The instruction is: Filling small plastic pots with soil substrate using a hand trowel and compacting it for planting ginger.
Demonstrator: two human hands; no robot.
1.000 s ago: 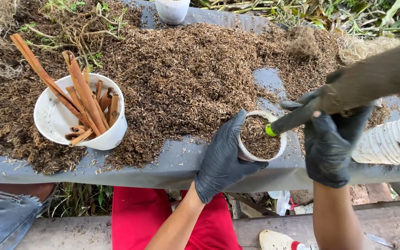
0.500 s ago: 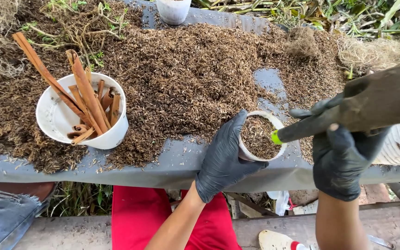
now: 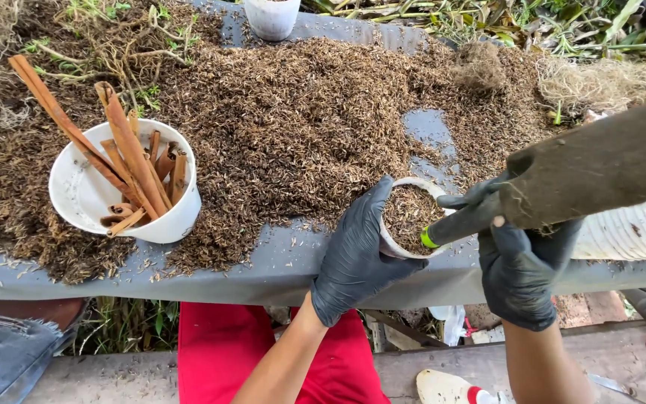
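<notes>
While the left hand (image 3: 360, 254), in a black glove, wraps around the near side of a small white cup (image 3: 411, 217) at the counter (image 3: 263, 269) edge, the right hand (image 3: 521, 262), also gloved, sits just right of that cup, closed on a dark rod with a green tip (image 3: 450, 228). Green tip rests at the cup's right rim. Cup is filled with brown husk. Husk pile (image 3: 300, 127) spreads behind the cup. Well left of the cup: white bucket (image 3: 87, 198) holding brown bark sticks (image 3: 132, 161). Stacked white cups (image 3: 629, 232) lie right of the cup, past the right hand.
</notes>
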